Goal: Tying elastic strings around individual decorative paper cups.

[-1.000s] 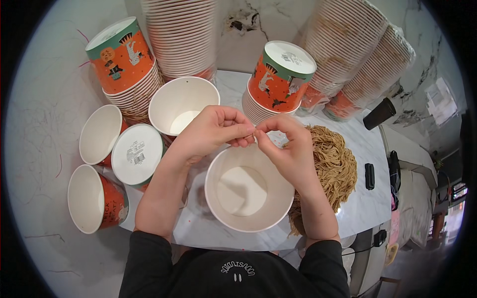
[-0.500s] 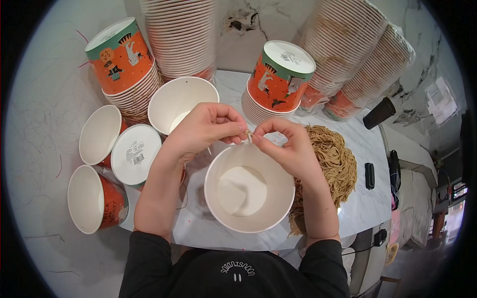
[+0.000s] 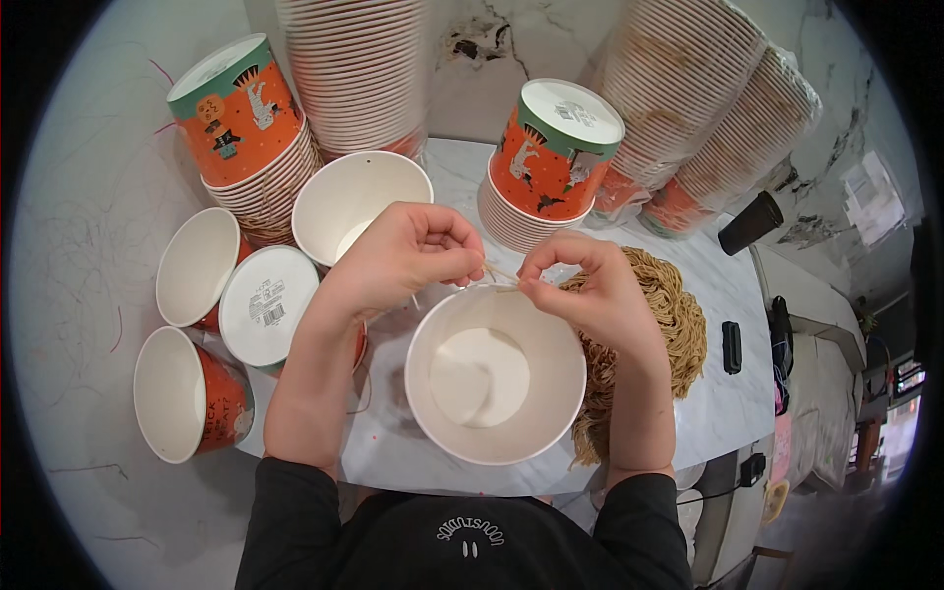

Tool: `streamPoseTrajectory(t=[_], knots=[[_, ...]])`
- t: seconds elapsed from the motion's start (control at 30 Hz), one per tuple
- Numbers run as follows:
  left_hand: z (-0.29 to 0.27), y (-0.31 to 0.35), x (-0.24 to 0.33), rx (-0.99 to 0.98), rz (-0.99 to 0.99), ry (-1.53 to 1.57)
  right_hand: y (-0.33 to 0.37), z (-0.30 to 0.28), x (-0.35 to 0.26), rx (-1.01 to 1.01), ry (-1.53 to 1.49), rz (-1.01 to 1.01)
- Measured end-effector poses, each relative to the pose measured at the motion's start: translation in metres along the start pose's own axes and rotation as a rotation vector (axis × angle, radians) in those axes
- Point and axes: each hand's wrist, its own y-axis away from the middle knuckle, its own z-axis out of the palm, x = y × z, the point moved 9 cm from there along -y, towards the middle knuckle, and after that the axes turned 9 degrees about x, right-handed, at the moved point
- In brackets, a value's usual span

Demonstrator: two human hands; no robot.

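Observation:
A white-lined paper bucket (image 3: pixel 553 388) stands upright in front of me, its mouth facing up. Above its far rim, my left hand (image 3: pixel 425 248) pinches a thin tan cord (image 3: pixel 500 273) between thumb and finger. The cord runs across to my right hand (image 3: pixel 590 290), whose fingertips are closed on it too. Whether the cord passes through the bucket's rim is too small to make out. Close to my right wrist lies a heap of matching tan cords (image 3: pixel 678 320), partly covered by that forearm. Behind my left hand another open bucket (image 3: pixel 369 187) leans with its white inside showing.
More buckets (image 3: pixel 182 393) cluster at the left, one upside down (image 3: pixel 270 305). Upside-down orange stacks stand at the far left (image 3: pixel 241 118) and far middle (image 3: pixel 556 147). Tall wrapped stacks (image 3: pixel 688 88) rise behind. A black cup (image 3: pixel 750 224) and small black object (image 3: pixel 731 348) are at the right.
My right hand has moved rightward and slightly nearer to me, away from my left hand, leaving a longer stretch of cord between them. The bucket has shifted very slightly.

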Motion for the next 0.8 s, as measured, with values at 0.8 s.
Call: streamPoseTrajectory(t=[0.8], knots=[[0.012, 0.013, 0.02, 0.017, 0.165, -0.124, 0.0, 0.009, -0.014, 0.092, -0.058, -0.163]])
